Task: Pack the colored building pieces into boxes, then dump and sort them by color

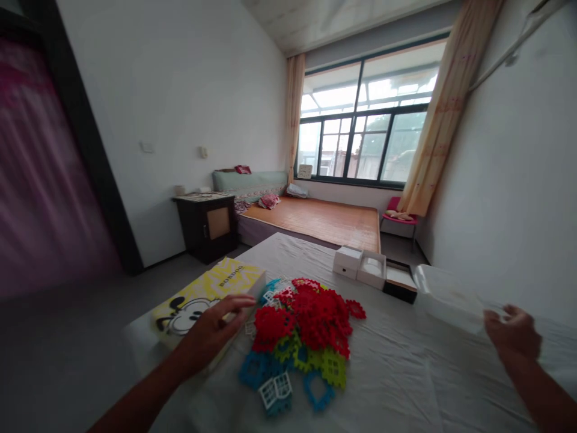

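A heap of flat plastic building tiles point(303, 334), mostly red with blue, green and white ones, lies on a white cloth-covered table point(396, 373). My left hand point(215, 328) rests with fingers stretched out on a yellow box point(205, 291) printed with a cartoon face, just left of the heap. My right hand point(512, 332) is at the right, its fingers pinched on the edge of a clear plastic bag point(451, 297) lying on the table.
Small white boxes point(360, 264) and a black-sided box point(399, 282) stand at the table's far edge. Beyond are a low bed point(315, 219), a dark bedside cabinet point(207, 225), a pink chair point(399, 216) and a large window point(365, 126).
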The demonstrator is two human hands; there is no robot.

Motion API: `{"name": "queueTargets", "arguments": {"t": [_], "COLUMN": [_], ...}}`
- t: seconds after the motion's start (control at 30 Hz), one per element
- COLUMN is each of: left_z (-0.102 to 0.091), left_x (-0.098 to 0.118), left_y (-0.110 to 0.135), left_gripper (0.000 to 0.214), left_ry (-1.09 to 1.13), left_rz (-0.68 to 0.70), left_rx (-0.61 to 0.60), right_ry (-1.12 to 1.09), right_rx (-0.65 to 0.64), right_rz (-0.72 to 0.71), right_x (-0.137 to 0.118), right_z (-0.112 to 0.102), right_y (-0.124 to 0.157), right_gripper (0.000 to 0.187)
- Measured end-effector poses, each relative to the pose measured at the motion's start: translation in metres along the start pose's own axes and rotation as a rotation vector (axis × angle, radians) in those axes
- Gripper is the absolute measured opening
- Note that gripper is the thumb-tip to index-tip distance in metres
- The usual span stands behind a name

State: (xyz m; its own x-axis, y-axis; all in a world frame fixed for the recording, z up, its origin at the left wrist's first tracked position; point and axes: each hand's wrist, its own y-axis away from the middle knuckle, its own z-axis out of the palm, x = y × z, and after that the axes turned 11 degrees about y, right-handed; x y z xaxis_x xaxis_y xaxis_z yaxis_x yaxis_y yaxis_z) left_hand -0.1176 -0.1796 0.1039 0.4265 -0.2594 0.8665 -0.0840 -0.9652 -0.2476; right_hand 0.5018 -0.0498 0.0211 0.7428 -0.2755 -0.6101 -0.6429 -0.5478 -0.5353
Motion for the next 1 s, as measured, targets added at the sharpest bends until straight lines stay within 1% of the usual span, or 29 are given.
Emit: {"name": "queueTargets", "arguments": {"t": [0.07,0.1,0.13,0.17,0.23,0.27,0.3,0.37,0.43,0.53,0.6,0.67,0.7,0.77,0.83,0.87,0.93,1.0], "left_z": [-0.027,-0.043,-0.058,-0.074,-0.102,-0.112,-0.121,-0.13,-0.13,-0.125,-0.124,-0.124,-0.124,-0.123,-0.118,-0.114,-0.105,-0.094], "left_x": [-0.008,-0.015,-0.024,-0.034,-0.054,-0.064,-0.072,-0.083,-0.086,-0.082,-0.077,-0.072,-0.068,-0.058,-0.043,-0.035,-0.018,-0.005], "left_y": [-0.006,-0.008,-0.01,-0.01,-0.008,-0.005,-0.002,0.005,0.011,0.016,0.016,0.016,0.017,0.02,0.024,0.027,0.031,0.034], "left_gripper": [0.044,0.048,0.05,0.052,0.054,0.056,0.056,0.058,0.059,0.058,0.057,0.056,0.056,0.057,0.059,0.06,0.058,0.051], "left_ry": [-0.088,-0.134,-0.19,-0.276,-0.475,-0.54,-0.567,-0.528,-0.441,-0.352,-0.315,-0.264,-0.213,-0.033,0.193,0.285,0.389,0.388], "left_rz": [-0.003,-0.011,-0.015,-0.018,-0.018,-0.057,-0.112,-0.209,-0.236,-0.186,-0.171,-0.164,-0.16,-0.156,-0.164,-0.164,-0.123,-0.02], "left_rx": [0.063,0.089,0.124,0.128,0.209,0.242,0.25,0.201,0.164,0.189,0.168,0.159,0.172,0.212,0.218,0.197,0.12,0.022], "right_ry": [0.067,0.058,0.021,-0.023,-0.097,-0.129,-0.159,-0.253,-0.362,-0.437,-0.467,-0.498,-0.505,-0.497,-0.463,-0.44,-0.396,-0.377], "right_rx": [-0.039,-0.092,-0.155,-0.222,-0.342,-0.386,-0.419,-0.485,-0.562,-0.668,-0.715,-0.723,-0.714,-0.686,-0.638,-0.605,-0.537,-0.499], "right_rz": [0.002,-0.031,-0.103,-0.18,-0.311,-0.369,-0.424,-0.541,-0.692,-0.907,-1.013,-1.088,-1.114,-1.144,-1.148,-1.145,-1.127,-1.1], "right_x": [-0.007,-0.014,-0.024,-0.036,-0.066,-0.084,-0.103,-0.144,-0.187,-0.245,-0.278,-0.304,-0.315,-0.333,-0.346,-0.352,-0.36,-0.367], "right_z": [0.0,0.0,0.0,-0.001,-0.004,-0.006,-0.008,-0.014,-0.021,-0.032,-0.036,-0.037,-0.036,-0.034,-0.032,-0.031,-0.029,-0.027], "right_y": [0.015,0.026,0.039,0.054,0.089,0.108,0.128,0.169,0.208,0.261,0.292,0.318,0.329,0.347,0.359,0.362,0.365,0.365], "right_gripper": [0.057,0.056,0.055,0.055,0.053,0.052,0.051,0.047,0.04,0.036,0.037,0.039,0.04,0.047,0.06,0.068,0.082,0.09]}}
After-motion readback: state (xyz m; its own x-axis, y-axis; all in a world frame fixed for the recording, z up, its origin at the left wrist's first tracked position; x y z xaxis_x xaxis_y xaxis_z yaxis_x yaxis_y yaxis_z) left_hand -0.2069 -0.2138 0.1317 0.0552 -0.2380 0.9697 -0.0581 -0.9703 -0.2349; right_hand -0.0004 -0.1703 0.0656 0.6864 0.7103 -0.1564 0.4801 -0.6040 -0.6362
